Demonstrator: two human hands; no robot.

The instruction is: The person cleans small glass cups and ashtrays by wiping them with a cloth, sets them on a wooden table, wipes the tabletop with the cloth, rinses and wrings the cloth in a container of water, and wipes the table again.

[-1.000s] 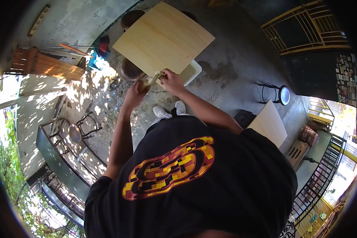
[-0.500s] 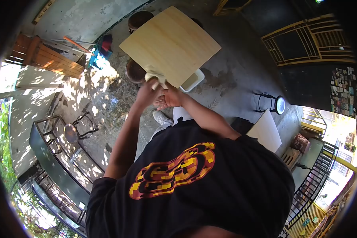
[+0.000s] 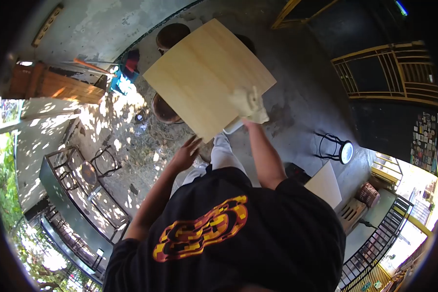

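Observation:
A pale plywood board (image 3: 199, 73) lies flat on top of round dark stools. At its right-hand edge, my right hand (image 3: 249, 121) grips a cream cloth (image 3: 250, 104), which is spread over the wood and hangs past the edge. The cloth hides most of those fingers. My left hand (image 3: 186, 155) is off to the side of the board's near corner, holding nothing, with its fingers stretched apart. Part of a white tray (image 3: 233, 127) shows beneath the board, beside my right wrist.
Two brown stools (image 3: 173, 35) show along the board's left side. Further right stand a small stool with a white seat (image 3: 346, 152) and a second pale panel (image 3: 324, 185). A dark table (image 3: 73, 199) and a round-seated stool (image 3: 88, 172) are on the left.
My hands have parted from near the board's lower left edge. The right has carried the cloth rightward across the board; the left has dropped back toward my body and opened.

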